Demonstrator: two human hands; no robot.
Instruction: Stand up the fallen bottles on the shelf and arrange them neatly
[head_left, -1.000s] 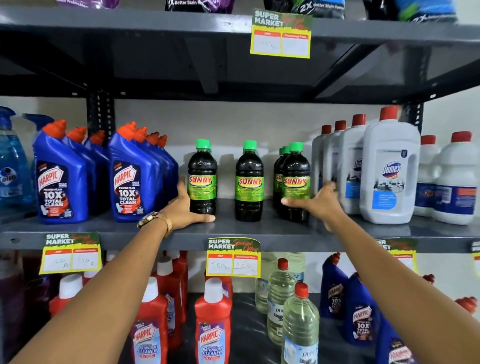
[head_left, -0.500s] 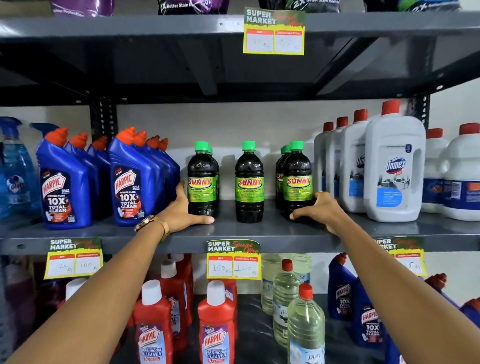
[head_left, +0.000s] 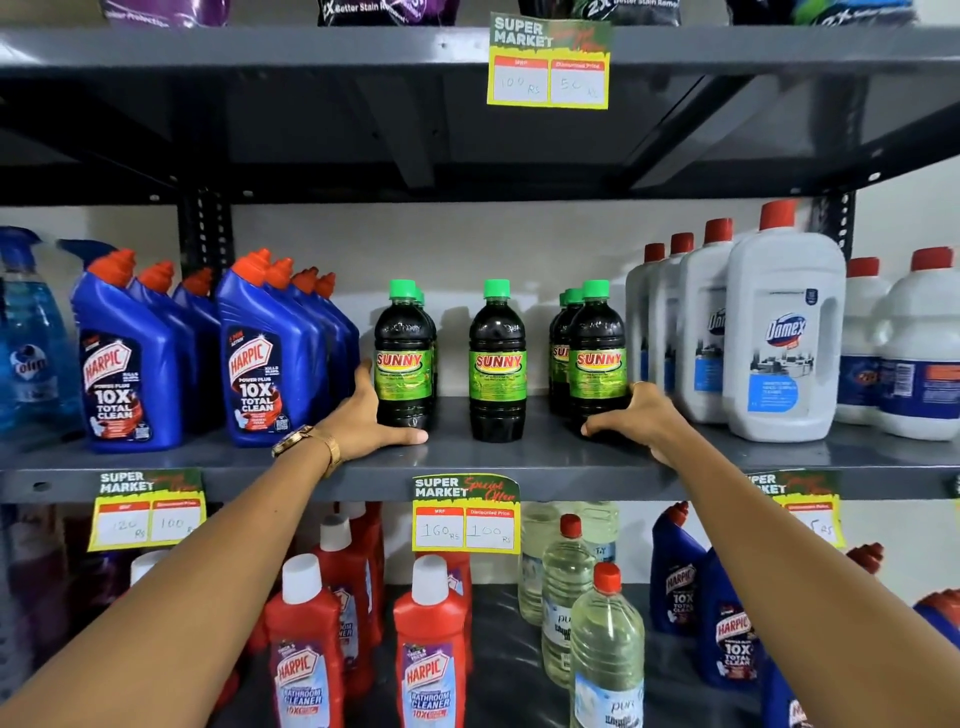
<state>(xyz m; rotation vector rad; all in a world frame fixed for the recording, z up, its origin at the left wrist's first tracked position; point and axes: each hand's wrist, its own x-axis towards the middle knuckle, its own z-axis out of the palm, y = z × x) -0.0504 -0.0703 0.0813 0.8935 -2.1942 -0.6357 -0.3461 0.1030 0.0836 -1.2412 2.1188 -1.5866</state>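
Dark Sunny bottles with green caps all stand upright in three rows on the grey middle shelf (head_left: 519, 462). My left hand (head_left: 363, 421) wraps the base of the front left Sunny bottle (head_left: 402, 358), with the thumb lying along the shelf in front of it. The middle Sunny bottle (head_left: 496, 364) stands alone and untouched. My right hand (head_left: 636, 421) cups the base of the front right Sunny bottle (head_left: 597, 358), thumb in front and fingers on its right side. More Sunny bottles stand behind the left and right ones, mostly hidden.
Blue Harpic bottles (head_left: 260, 353) crowd the shelf just left of my left hand. White Domex jugs (head_left: 784, 338) stand close on the right. Red Harpic bottles (head_left: 431, 649) and clear bottles (head_left: 605, 639) fill the shelf below. Price tags (head_left: 465, 514) hang on the shelf edge.
My right hand has come down from an open reach and closed round the base of the right Sunny bottle. My left hand has stayed at the left bottle.
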